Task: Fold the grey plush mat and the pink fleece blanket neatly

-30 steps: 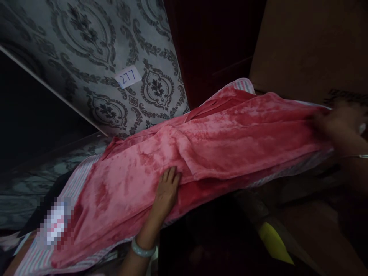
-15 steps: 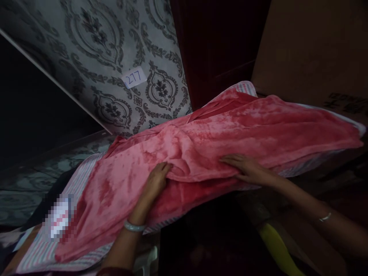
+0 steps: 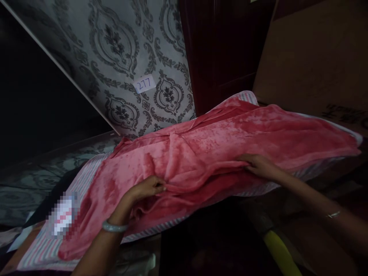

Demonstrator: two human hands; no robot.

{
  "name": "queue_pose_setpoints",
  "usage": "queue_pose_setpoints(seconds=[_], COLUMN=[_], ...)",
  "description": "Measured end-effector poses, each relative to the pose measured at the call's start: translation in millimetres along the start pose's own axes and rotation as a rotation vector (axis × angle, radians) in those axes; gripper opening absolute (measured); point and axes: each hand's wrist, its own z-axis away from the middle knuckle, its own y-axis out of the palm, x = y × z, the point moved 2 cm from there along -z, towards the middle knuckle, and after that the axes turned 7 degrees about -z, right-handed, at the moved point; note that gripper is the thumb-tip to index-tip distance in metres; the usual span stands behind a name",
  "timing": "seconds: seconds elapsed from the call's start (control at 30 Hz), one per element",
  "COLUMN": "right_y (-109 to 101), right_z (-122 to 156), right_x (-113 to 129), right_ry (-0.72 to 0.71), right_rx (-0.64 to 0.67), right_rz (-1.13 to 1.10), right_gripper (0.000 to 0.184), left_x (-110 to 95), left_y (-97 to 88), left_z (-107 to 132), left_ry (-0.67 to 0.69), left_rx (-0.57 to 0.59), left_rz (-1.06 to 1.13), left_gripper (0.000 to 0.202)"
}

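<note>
Pink plush cloth [image 3: 224, 142] in the finger pinch of left hand [image 3: 147, 187] and right hand [image 3: 261, 166], forearms [image 3: 99, 245] aslant from either side

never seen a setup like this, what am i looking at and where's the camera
No machine here: these are a person's bare hands, seen by one camera worn on the head, looking forward and down. A soft pink cloth lies spread out, with striped cloth showing around its edges. The left hand and right hand each grip a fold along the pink cloth's near side. Beyond is a patterned wall with a paper card reading 277. The picture is rather dark.
</note>
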Motion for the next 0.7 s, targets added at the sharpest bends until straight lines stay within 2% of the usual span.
queue_pose_setpoints(seconds=[0.13,0.2,0.27,0.3,0.33,0.4,0.43,0.47,0.5,0.53,0.63,0.7], right_y=[-7.3,-17.3,-30.3,-37.8,-45.2,-55.5,-56.3,-53.6,-47.8,-39.6,-12.6,-1.0], right_z=[1.4,-4.0,-11.4,-14.5,-16.3,-14.3,-11.1,-7.3,-3.1,1.4,15.8,23.2], right_x=[-9.8,-9.7,-2.4,4.1,11.8,26.8,31.5,33.0,31.0,25.6,-2.9,-22.5], right_ry=[0.023,0.102,0.189,0.210,0.208,0.144,0.105,0.074,0.050,0.031,0.013,0.026], right_rx=[0.025,0.059,0.003,-0.099,-0.244,-0.548,-0.636,-0.652,-0.604,-0.520,-0.317,-0.295], right_rz=[0.097,0.152,0.196,0.210,0.222,0.240,0.247,0.251,0.248,0.236,0.185,0.168], right_gripper=[0.040,0.041,0.045,0.048,0.053,0.059,0.060,0.061,0.061,0.061,0.061,0.063], left_x=[9.6,9.1,6.7,5.3,4.0,2.8,3.6,5.4,8.2,11.6,23.0,29.5], left_y=[19.1,20.3,14.1,7.7,-0.3,-15.0,-18.1,-17.0,-12.1,-3.7,33.1,53.6], left_z=[1.4,1.4,1.3,2.2,4.3,12.9,17.9,21.7,23.6,23.8,20.8,22.8], left_ry=[0.008,0.007,-0.010,-0.016,-0.017,0.000,0.012,0.027,0.051,0.082,0.178,0.186], left_rx=[-0.081,-0.124,-0.199,-0.302,-0.463,-0.896,-1.086,-1.198,-1.224,-1.164,-0.744,-0.569], left_rz=[-0.181,-0.265,-0.351,-0.398,-0.449,-0.562,-0.623,-0.682,-0.735,-0.778,-0.840,-0.852], left_gripper=[0.018,0.020,0.020,0.021,0.024,0.028,0.028,0.027,0.026,0.026,0.032,0.034])
